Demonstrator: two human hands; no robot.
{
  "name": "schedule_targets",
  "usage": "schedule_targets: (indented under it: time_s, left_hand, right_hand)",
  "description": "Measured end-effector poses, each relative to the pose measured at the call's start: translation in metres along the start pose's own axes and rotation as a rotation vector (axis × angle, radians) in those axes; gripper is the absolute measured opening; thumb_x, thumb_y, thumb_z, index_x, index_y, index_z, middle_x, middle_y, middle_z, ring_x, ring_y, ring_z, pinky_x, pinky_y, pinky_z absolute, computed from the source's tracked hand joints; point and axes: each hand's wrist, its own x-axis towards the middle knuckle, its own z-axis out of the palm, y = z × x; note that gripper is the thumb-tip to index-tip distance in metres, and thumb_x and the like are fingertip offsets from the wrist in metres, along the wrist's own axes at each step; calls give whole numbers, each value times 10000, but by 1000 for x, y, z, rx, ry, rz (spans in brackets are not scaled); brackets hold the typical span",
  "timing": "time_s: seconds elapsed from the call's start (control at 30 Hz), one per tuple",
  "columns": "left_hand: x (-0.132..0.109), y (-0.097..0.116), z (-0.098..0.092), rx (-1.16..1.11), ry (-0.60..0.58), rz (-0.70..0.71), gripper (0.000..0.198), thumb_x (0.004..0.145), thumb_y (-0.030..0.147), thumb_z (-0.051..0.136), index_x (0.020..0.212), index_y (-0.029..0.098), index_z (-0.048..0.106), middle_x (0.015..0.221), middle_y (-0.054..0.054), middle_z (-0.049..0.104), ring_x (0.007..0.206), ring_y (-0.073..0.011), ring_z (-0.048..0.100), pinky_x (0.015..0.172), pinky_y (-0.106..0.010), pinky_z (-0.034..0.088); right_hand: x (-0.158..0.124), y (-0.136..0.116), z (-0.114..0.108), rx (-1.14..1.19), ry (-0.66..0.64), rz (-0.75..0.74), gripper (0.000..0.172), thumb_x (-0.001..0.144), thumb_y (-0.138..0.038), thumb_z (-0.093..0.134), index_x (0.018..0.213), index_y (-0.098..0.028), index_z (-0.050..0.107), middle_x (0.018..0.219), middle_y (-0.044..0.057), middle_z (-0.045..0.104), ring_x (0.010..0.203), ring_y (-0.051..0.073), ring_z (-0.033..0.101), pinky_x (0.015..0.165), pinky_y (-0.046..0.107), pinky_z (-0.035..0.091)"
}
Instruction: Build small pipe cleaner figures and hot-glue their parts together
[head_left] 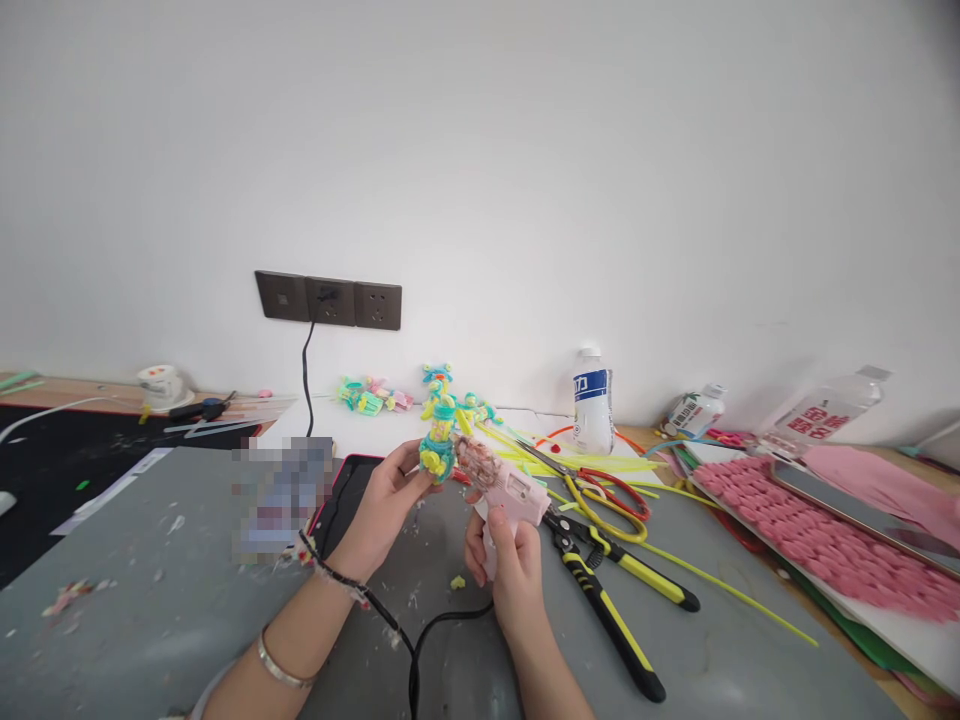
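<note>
I see the left hand point(390, 500) pinching a teal-and-yellow fuzzy figure point(438, 440), just beside the pink glue gun point(519, 492) (brown-crusted up front) that the right hand point(514, 565) grips.

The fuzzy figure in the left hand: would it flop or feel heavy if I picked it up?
The figure is probably light, since the left hand holds it up between thumb and fingers. It may be stiff enough to keep its shape, as it rises from the grip without drooping. Its fuzzy surface should limit slipping.
</note>
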Motion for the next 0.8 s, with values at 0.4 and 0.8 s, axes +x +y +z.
schedule_targets:
  time_s: [0.4, 0.8]
  left_hand:
    - [0, 4, 2, 0, 40, -39, 397, 771, 414, 746, 1079, 182, 648, 1215, -100, 669, 1054, -241, 634, 774, -276, 538]
    - [-2, 4, 1, 2, 15, -6, 361, 769, 378, 751, 1068, 200, 656, 1183, -82, 679, 971, -207, 656, 792, -288, 546]
  right_hand:
    - [0, 6, -2, 18, 40, -51, 445, 878, -598, 541, 947, -161, 590, 494, -105, 341, 341, 44, 271, 337, 166, 227]
    - [1, 6, -2, -31, 23, -5, 471, 862, -645, 530, 893, -176, 558, 492, -108, 326, 344, 45, 261, 332, 173, 236]
